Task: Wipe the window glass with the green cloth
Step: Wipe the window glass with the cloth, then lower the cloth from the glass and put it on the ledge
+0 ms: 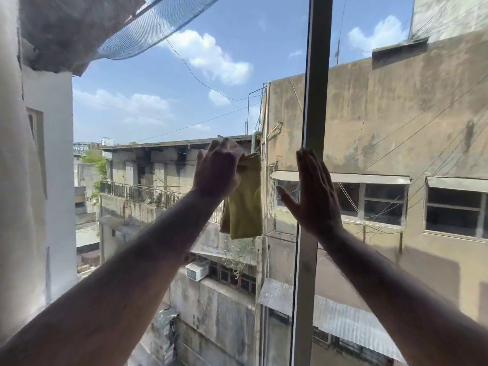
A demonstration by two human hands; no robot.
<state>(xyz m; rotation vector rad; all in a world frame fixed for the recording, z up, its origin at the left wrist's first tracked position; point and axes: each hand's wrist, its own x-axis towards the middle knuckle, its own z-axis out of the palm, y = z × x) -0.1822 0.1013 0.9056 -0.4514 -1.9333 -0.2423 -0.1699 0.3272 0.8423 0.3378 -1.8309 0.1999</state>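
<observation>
Green cloth (244, 199) in left hand (217, 169), seemingly against window glass (163, 107).

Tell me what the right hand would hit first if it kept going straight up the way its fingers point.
The right hand points up along the window frame post; its fingertips already overlap it, so it would likely slide along that post. Depth is unclear.

— Where's the cloth (244, 199)?
— Center, under the left hand (217, 169), hanging toward six o'clock.
— And the frame (313, 154)?
— At three o'clock of it, the right hand (313, 192) in front.
</observation>
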